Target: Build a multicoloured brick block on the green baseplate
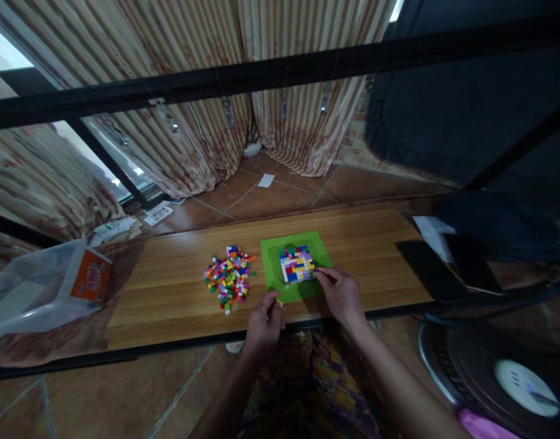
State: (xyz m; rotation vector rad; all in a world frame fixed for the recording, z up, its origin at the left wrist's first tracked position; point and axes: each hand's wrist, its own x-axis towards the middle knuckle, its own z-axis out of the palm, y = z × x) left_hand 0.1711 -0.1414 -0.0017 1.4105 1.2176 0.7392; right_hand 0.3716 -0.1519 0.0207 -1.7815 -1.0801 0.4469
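Observation:
A block of many coloured toy bricks (297, 264) sits on a green studded baseplate (271, 259). My right hand (342, 296) reaches the block's right edge, thumb and forefinger pinched together there. Whatever lies between those fingertips is too small to make out. By the baseplate's front left corner, my left hand (264, 322) is closed, with a small yellow brick (280, 303) at its fingertips. Left of the baseplate lies a loose heap of small bricks (230, 275) in mixed colours.
The wooden tabletop (170, 286) carries all of this. A clear plastic box (37, 286) with an orange label stands at the left. Dark flat panels (428, 268) lie at the right end. A dark metal bar (280, 76) crosses behind, before striped curtains (192, 134). A round stool (471, 360) stands lower right.

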